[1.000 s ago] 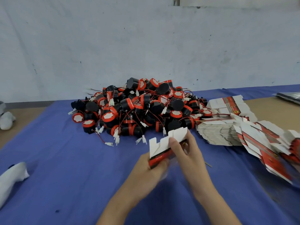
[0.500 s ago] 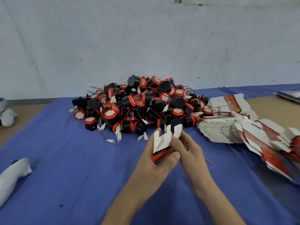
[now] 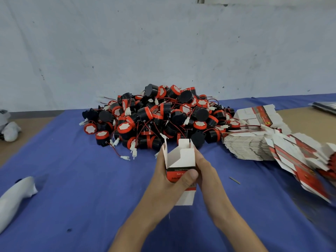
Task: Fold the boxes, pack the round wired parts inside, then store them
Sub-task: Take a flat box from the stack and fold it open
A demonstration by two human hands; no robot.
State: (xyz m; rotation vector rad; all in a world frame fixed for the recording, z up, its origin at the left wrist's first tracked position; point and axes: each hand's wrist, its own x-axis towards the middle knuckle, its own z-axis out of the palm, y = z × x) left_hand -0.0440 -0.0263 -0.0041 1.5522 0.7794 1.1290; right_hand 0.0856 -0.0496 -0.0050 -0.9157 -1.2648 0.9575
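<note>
Blue cloth (image 3: 81, 188) covers the desk (image 3: 307, 124) below a pale wall. Both hands hold one box (image 3: 179, 160) upright above it, mouth open toward the pile of round wired parts (image 3: 154, 117), probably ready for loading. The left hand (image 3: 163, 180) wraps it, thumb across the red panel. The right hand (image 3: 205, 171) curls its fingers against the other side, seemingly squaring it. Flat boxes (image 3: 251, 146) lie stacked nearby.
</note>
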